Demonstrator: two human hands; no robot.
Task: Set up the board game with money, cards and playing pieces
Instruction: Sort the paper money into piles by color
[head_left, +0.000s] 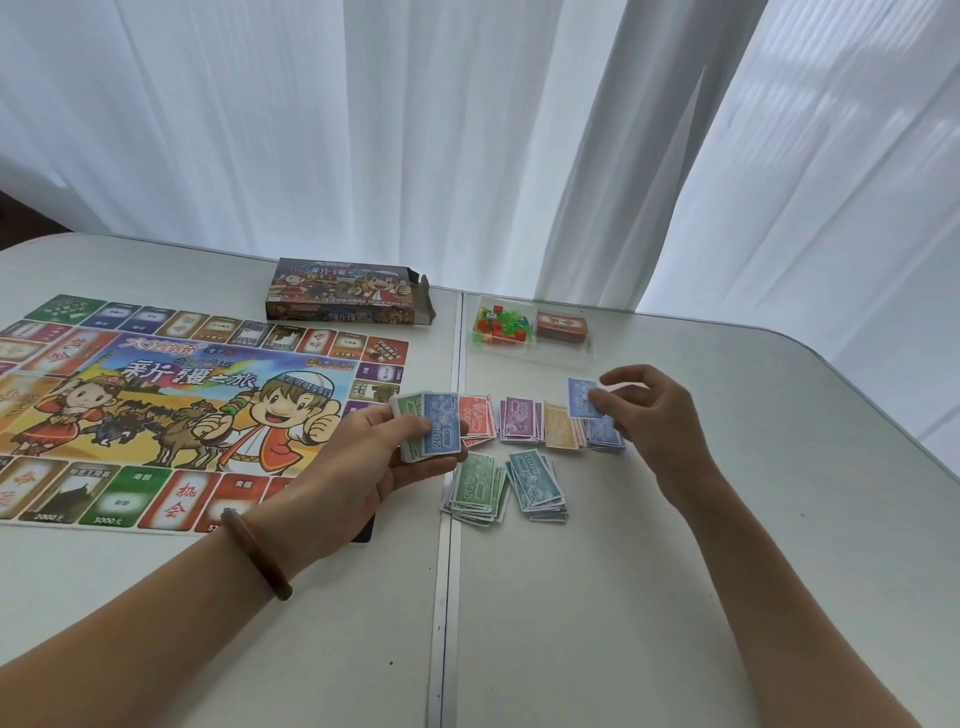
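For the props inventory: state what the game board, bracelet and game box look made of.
The game board looks like thin printed paper or card, slightly glossy, lying flat. The bracelet: smooth brown band, perhaps wood or stone. The game box: printed cardboard, folded end flaps open.

place: indoor room, home-like | signs: daylit sheer white curtains (467, 130), full-height; white folding table (675, 597), centre seam
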